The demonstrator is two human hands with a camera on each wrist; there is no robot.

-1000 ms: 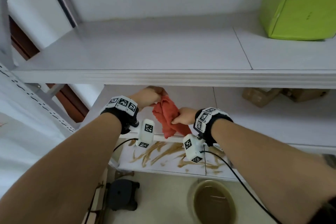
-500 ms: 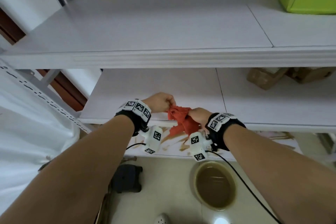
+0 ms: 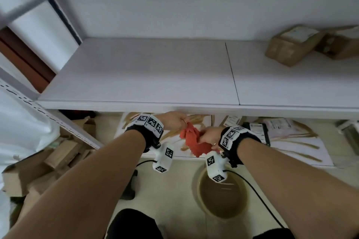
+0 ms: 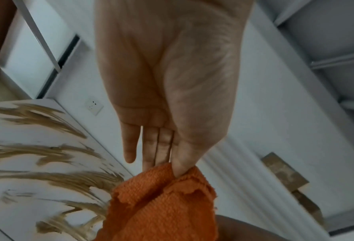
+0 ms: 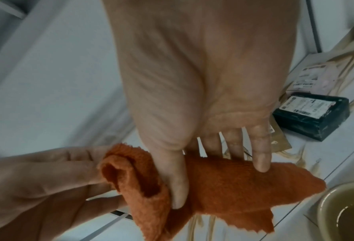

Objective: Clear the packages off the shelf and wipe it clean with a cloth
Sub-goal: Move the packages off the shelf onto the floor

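Both hands hold an orange-red cloth in front of the lowest shelf. My left hand pinches its upper corner between thumb and fingers; the same cloth hangs below that hand in the left wrist view. My right hand grips the cloth with thumb over it and fingers behind. The bottom shelf is smeared with brown streaks and bears a black package and pale flat packages. The white middle shelf above carries two brown cardboard packages at its far right.
A basin of murky brown water stands on the floor below my right wrist. Cardboard boxes are piled on the floor at left beside the perforated shelf post. A dark object sits on the floor between my arms.
My view has tilted down: the top shelf with the green box is gone. Both hands have lowered with the cloth, from the middle shelf's level to in front of the streaked bottom shelf.
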